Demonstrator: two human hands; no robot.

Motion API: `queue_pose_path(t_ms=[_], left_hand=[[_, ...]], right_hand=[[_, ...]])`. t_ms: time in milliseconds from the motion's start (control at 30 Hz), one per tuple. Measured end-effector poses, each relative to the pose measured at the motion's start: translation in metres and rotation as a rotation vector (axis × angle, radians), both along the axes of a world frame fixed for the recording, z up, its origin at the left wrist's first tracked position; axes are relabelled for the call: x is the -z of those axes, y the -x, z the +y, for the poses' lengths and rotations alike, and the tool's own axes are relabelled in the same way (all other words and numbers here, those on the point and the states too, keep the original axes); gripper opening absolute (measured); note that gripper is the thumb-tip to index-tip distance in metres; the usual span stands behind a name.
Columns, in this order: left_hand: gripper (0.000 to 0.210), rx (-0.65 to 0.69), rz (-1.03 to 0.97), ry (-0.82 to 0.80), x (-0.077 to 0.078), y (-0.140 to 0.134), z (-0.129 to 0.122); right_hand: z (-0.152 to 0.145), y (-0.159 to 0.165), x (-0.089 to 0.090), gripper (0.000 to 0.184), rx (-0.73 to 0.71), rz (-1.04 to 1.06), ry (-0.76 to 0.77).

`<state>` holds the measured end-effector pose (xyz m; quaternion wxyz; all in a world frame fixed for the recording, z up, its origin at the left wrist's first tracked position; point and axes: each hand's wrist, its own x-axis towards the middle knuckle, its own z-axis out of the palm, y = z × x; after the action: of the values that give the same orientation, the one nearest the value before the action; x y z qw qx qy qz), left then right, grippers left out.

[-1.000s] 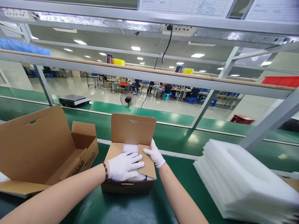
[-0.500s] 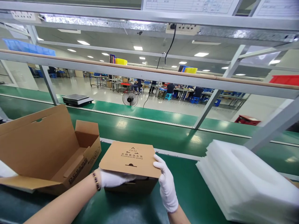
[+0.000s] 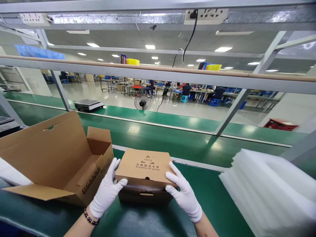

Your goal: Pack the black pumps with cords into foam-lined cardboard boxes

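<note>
A brown cardboard box (image 3: pixel 144 162) printed "Brushless DC pump" stands on the green work surface in front of me. Its lid is nearly down, with the front flap bent and a gap above the front wall, where something pale shows. My left hand (image 3: pixel 105 188), in a white glove, grips the lid's left side, thumb at the front corner. My right hand (image 3: pixel 184 191), also gloved, holds the lid's right front corner between thumb and fingers. To the left, a larger cardboard box (image 3: pixel 74 177) lies with its lid raised and nothing visible inside.
White foam sheets (image 3: pixel 271 194) are stacked at the right. Behind the boxes runs a green conveyor (image 3: pixel 158 131), crossed by metal frame posts (image 3: pixel 232 112). A weighing scale (image 3: pixel 89 104) and a fan (image 3: pixel 142 103) are farther back. People sit at distant benches.
My left hand has come out from under the lid to its left side. The lid has lowered and its front flap is folded down. My right hand has shifted to the front corner.
</note>
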<state>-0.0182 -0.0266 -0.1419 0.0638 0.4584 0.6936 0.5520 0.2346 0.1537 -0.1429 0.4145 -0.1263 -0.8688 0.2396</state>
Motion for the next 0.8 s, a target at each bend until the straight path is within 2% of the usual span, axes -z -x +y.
queue_pose_path(t_ms=[100,167,267,333,433,500,600,700,800], left_hand=[[0.044,0.027,0.332,0.004,0.010,0.008,-0.007],[0.035,0.029,0.540,-0.009,0.012,0.015,-0.012],[0.044,0.028,0.813,0.007,0.008,0.017,-0.014],[0.048,0.053,0.940,0.004,0.005,0.010,-0.011],[0.034,0.075,0.997,-0.100,0.003,-0.010,-0.003],[0.024,0.076,0.995,-0.090,0.000,-0.024,0.001],[0.014,0.114,0.968,0.114,-0.016,-0.033,0.005],[0.029,0.246,0.900,0.345,-0.043,-0.029,0.013],[0.034,0.333,0.877,0.518,-0.070,-0.017,0.035]], right_hand=[[0.001,-0.004,0.002,0.039,0.031,-0.040,-0.122],[0.001,-0.007,0.000,0.038,0.086,-0.070,-0.241],[-0.005,-0.009,-0.004,0.045,0.177,-0.145,-0.451],[-0.012,-0.008,-0.003,0.050,0.208,-0.188,-0.539],[-0.022,-0.004,0.005,0.048,0.225,-0.165,-0.557],[-0.024,-0.002,0.010,0.049,0.234,-0.132,-0.544],[-0.027,0.000,0.010,0.050,0.234,-0.119,-0.549],[-0.037,0.006,0.001,0.042,0.230,-0.114,-0.545],[-0.056,0.020,-0.005,0.035,0.134,-0.184,-0.532]])
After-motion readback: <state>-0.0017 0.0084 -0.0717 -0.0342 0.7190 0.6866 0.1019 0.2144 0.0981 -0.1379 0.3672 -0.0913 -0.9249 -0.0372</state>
